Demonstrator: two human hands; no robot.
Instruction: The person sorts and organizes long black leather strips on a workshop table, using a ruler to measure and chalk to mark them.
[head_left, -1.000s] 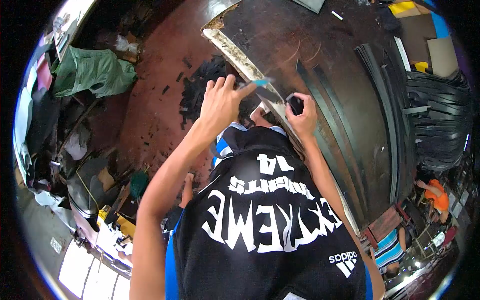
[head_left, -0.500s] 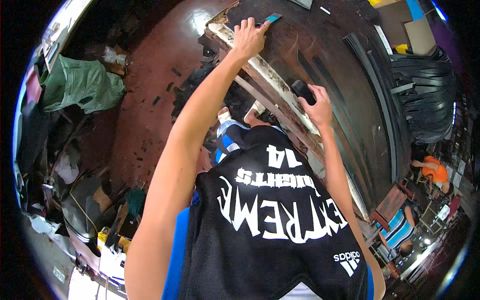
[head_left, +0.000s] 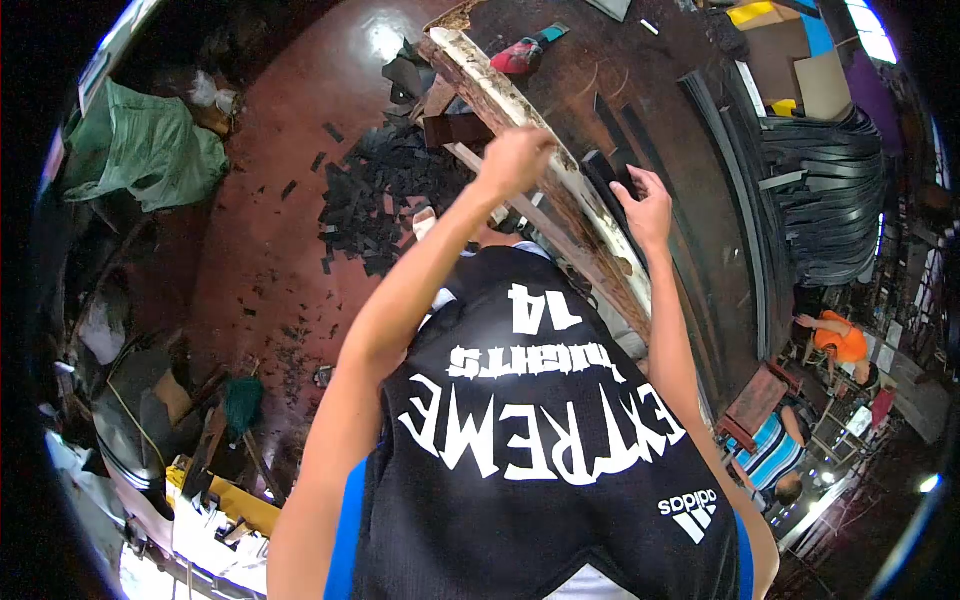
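Change first: the red-handled tool [head_left: 518, 58] that travelled with my left hand [head_left: 515, 160] now lies on the far part of the bench [head_left: 665, 75], near the worn pale edge [head_left: 492, 82], its teal end [head_left: 552, 35] pointing away from me. My left hand has come back nearer, over the edge. It is therefore free of that tool.

Left fingers: curled in close, slightly blurred. Cannot tell whether anything small is pinched inside.

Right hand [head_left: 648, 208]: on the bench side of the edge, to the right of the left hand. Thumb and fingers apart, loosely bent, about half open; nothing seen in the grasp. The dark block [head_left: 600, 172] is just beside the thumb, on the bench by the edge. A moment ago my fingers were at its side; contact now, cannot tell. The block looks loose from the hand, in my judgement.

Around: narrow dark strips [head_left: 640, 135] lie just right of the block. Farther right, longer black strips [head_left: 735, 165] run along the bench, with a thick bundle [head_left: 830, 205] beyond. Left, on the reddish floor [head_left: 270, 130], a heap of short black offcuts [head_left: 370, 175]. Near right, a person in orange [head_left: 842, 338], well apart from my hands.
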